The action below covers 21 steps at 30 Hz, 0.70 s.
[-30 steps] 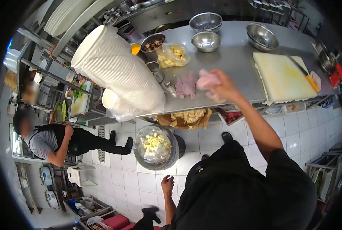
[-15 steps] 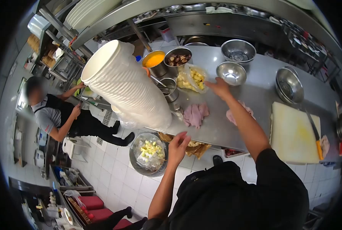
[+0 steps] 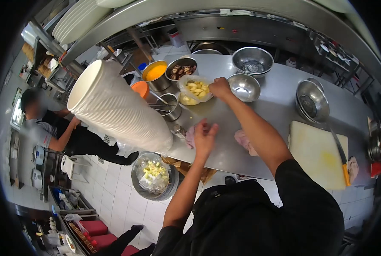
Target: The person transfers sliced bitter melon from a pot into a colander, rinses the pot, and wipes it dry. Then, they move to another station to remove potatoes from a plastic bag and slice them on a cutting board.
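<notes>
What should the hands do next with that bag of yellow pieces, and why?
I'd probably bring the left hand up to steady the other side of the plastic bag. The right hand seems to pinch just one edge, the bag's top looks open with yellow pieces showing, and the left hand looks open, with no bag in it.

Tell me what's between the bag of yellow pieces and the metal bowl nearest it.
In the head view, the right hand lies between the bag and the bowl, closed at the bag's edge.
</notes>
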Tool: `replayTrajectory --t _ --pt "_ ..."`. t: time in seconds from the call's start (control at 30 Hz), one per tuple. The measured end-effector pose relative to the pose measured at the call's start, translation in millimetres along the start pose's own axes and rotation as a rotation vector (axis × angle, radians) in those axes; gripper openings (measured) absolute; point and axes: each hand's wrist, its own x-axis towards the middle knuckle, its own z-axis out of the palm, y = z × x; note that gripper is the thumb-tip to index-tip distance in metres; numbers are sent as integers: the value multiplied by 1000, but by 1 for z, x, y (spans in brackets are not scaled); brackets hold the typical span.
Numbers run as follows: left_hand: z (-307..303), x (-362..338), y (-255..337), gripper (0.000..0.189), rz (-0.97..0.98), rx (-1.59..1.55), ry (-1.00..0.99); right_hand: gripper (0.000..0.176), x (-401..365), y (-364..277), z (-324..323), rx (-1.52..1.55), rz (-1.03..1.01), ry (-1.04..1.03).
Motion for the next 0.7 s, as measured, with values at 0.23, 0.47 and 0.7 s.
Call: replayTrajectory --t 0.23,0.47,0.7 --pt "-27 46 48 56 -205 -292 201 19 -37 -11 -20 173 -27 -111" --pt "-30 80 107 79 -411 -73 -143 21 -84 -19 -43 251 -9 -79" --pt "-3 63 109 51 -156 -304 -277 22 -139 -48 -85 491 -57 90"
